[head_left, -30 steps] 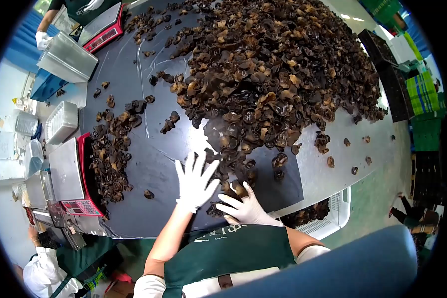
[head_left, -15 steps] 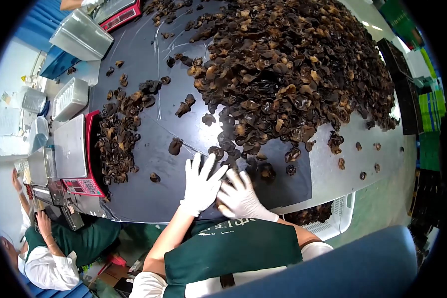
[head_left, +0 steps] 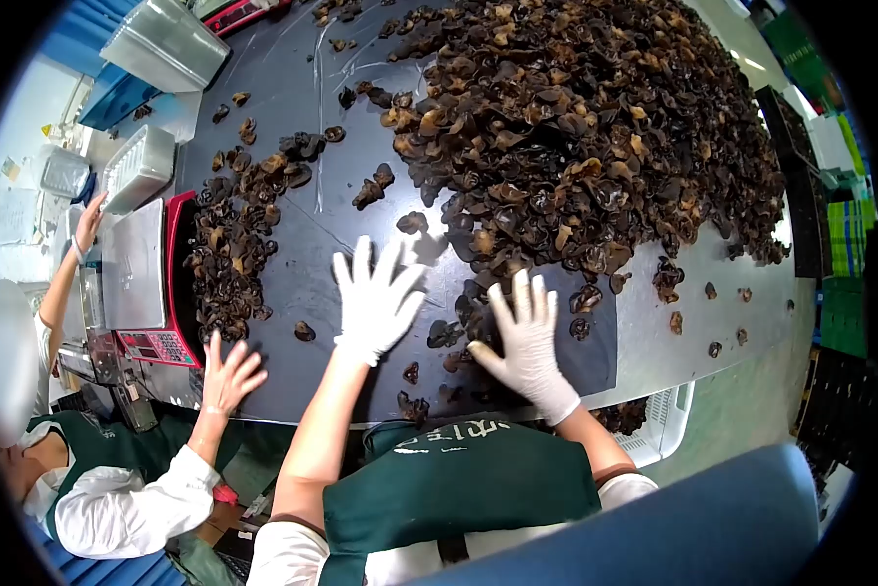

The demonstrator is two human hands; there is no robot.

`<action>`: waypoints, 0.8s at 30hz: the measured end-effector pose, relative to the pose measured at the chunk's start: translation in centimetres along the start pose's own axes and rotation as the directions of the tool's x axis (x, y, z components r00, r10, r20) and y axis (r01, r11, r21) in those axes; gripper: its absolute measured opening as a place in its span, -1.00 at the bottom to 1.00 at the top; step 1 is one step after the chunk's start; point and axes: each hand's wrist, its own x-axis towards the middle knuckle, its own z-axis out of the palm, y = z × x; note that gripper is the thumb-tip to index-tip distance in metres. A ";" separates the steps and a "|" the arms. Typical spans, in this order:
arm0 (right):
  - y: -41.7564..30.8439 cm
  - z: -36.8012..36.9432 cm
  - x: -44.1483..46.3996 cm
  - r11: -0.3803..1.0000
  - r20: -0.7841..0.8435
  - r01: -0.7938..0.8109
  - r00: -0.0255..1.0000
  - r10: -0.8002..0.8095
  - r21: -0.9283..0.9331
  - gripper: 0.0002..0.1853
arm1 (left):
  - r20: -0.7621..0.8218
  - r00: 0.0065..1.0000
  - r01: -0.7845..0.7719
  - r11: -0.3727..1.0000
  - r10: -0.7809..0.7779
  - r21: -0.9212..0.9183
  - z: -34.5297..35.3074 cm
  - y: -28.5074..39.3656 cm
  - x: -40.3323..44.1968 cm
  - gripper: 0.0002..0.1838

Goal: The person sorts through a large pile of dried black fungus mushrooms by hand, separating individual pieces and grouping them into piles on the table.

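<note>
My left hand (head_left: 375, 305), in a white glove, is spread open over the dark table sheet (head_left: 292, 381), with no mushroom in it. My right hand (head_left: 529, 344), also gloved, has its fingers apart at the near edge of the wood ear mushroom pile (head_left: 576, 137). Its thumb is beside a few loose wood ear mushrooms (head_left: 446, 334); whether it touches them I cannot tell. Smaller pieces (head_left: 413, 406) lie close to the table edge between my arms.
Left of me stands a red scale (head_left: 138, 283) beside a smaller mushroom heap (head_left: 232, 254). A co-worker's bare hand (head_left: 229, 379) is at the table edge, the other near clear trays (head_left: 138, 176). A white crate (head_left: 668, 420) sits below at right.
My hands have moved apart and forward, the left away from the table edge, the right to the right. Small mushrooms now show between them. The co-worker's hands have come up to the table and trays.
</note>
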 end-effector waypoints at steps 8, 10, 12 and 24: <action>-3.1 0.3 -2.4 0.828 -0.163 0.484 0.875 -0.456 0.284 -0.44 | -0.177 0.933 0.286 0.945 -0.313 -0.160 -2.4 -3.1 -6.9 -0.44; -0.6 -1.9 -1.6 0.795 -0.270 0.426 0.902 -0.336 0.433 -0.46 | -0.122 0.943 0.279 0.937 -0.308 -0.212 -3.4 -2.2 -9.7 -0.40; 1.5 -3.2 -3.6 0.934 -0.221 0.197 0.966 -0.133 0.297 -0.41 | -0.064 0.964 0.230 0.934 -0.256 -0.272 -4.2 -1.2 -12.6 -0.36; -0.5 -3.2 -4.8 0.996 0.257 -0.032 0.966 0.008 0.088 0.28 | 0.310 0.915 0.394 0.745 -0.260 -0.539 -3.5 5.2 -16.2 0.04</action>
